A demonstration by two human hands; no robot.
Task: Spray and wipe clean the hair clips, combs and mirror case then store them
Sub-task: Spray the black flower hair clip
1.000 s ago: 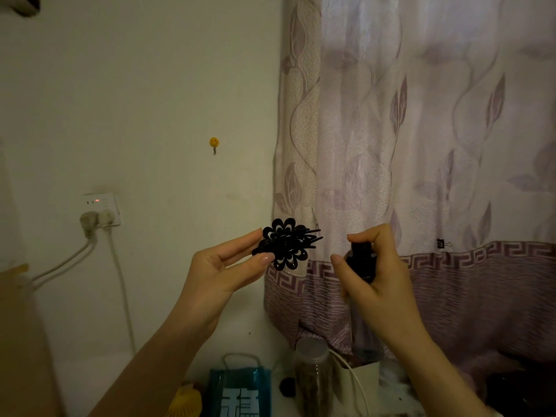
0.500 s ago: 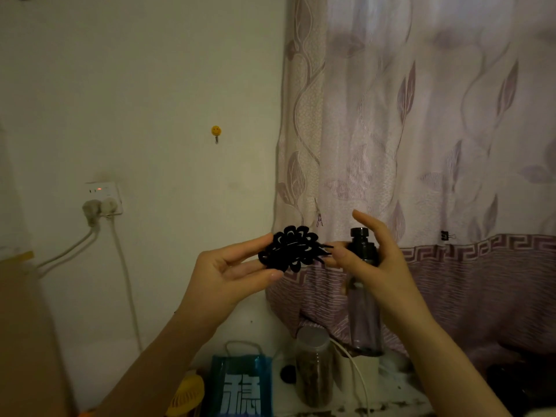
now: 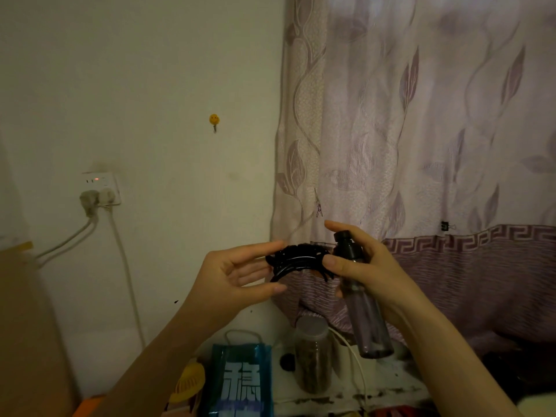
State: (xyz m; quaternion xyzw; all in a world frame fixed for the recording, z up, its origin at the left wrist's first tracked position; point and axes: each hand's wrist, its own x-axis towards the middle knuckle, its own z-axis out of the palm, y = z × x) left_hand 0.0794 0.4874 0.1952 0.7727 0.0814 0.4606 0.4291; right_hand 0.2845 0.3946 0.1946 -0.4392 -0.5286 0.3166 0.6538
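Judging from how things lie, you are early in the job; the black hair clip is up in front of you, between your two hands and touching the bottle's neck, and no cloth shows anywhere, so the wiping and the storing look to be ahead of you. Your left hand pinches the clip at its left end, forefinger above and thumb below, the other fingers loosely spread; your right hand is wrapped round the dark spray bottle, thumb pressed against the clip's right end and forefinger lifted clear above the nozzle, so no spray seems to be going on at this instant. Whether the clip is wet already you cannot tell in this dim light; combs and mirror case are nowhere in view.

Below your hands runs a cluttered white ledge; on it stand a blue bag with white lettering, a lidded jar with dark contents and a yellow fan-like object. Behind is a pale wall with a yellow hook and a socket with two plugs in; a patterned curtain covers the right side.
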